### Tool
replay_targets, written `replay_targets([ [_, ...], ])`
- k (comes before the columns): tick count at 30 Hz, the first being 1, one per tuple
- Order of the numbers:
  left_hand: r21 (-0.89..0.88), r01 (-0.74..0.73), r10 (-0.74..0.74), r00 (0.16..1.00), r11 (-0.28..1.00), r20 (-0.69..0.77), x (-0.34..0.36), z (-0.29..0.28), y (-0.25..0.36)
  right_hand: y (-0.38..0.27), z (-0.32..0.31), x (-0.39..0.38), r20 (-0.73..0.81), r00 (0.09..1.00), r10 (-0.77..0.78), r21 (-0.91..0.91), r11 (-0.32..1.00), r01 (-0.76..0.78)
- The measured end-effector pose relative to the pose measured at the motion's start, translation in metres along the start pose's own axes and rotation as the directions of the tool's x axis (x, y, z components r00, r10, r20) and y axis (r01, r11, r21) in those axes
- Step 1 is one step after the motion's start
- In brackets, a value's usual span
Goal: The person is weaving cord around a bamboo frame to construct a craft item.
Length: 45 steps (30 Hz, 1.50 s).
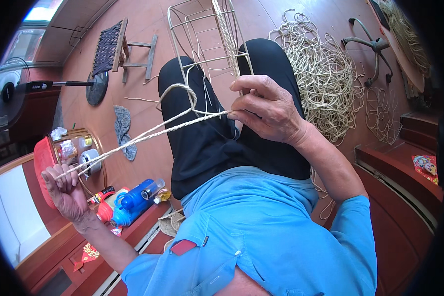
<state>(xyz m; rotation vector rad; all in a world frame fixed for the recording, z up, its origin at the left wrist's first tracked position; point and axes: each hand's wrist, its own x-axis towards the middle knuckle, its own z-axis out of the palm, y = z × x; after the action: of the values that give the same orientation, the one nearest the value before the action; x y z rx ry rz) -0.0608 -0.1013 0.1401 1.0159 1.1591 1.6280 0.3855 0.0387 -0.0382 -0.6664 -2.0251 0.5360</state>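
Note:
A pale twisted cord (pixel 148 134) stretches in two strands between my hands. My left hand (pixel 68 195), out at the left, is closed with the cord running through its curled fingers. Above my lap, my right hand (pixel 271 108) pinches the cord between thumb and fingertips. The cord makes a loop (pixel 191 94) near the lower corner of a wire frame (pixel 206 61). This open, box-like frame rests between my knees. Along its right side runs a thick braided cord (pixel 225 32), reaching down to my right hand. My right palm is hidden.
A large heap of cord (pixel 325 81) lies on the floor at the right, near a wheeled chair base (pixel 376 44). At left are a woven stool (pixel 108 47), a fan (pixel 39 86), a grey cloth (pixel 124 130) and a cluttered red chair (pixel 44 163). A blue flask (pixel 133 202) lies by my left arm.

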Motion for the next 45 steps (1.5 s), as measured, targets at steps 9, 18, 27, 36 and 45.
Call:
replay_targets([
  [9,0.28,-0.059,0.115,0.975,0.958,-0.188,0.01,-0.03,0.043,-0.004,0.002,0.011,-0.026,0.998,-0.059,-0.051,0.997,0.057],
  [18,0.485,0.091,0.332,0.62,0.87,-0.711,0.026,-0.2,0.059,-0.01,0.001,0.007,-0.066,0.998,-0.014,-0.017,1.0,0.013],
  [27,0.534,0.342,0.508,0.17,0.773,-0.845,0.003,-0.388,0.147,-0.008,0.002,0.011,-0.018,0.999,-0.039,0.003,0.999,0.04],
  [36,0.809,-0.001,-0.012,1.0,0.587,0.01,0.009,0.073,-0.067,-0.002,0.002,0.005,-0.013,0.996,-0.089,-0.067,0.994,0.088],
  [45,0.0,0.483,-0.469,0.849,0.875,0.245,-0.069,0.197,-0.204,-0.009,-0.007,0.004,0.096,0.994,-0.049,-0.144,0.988,0.063],
])
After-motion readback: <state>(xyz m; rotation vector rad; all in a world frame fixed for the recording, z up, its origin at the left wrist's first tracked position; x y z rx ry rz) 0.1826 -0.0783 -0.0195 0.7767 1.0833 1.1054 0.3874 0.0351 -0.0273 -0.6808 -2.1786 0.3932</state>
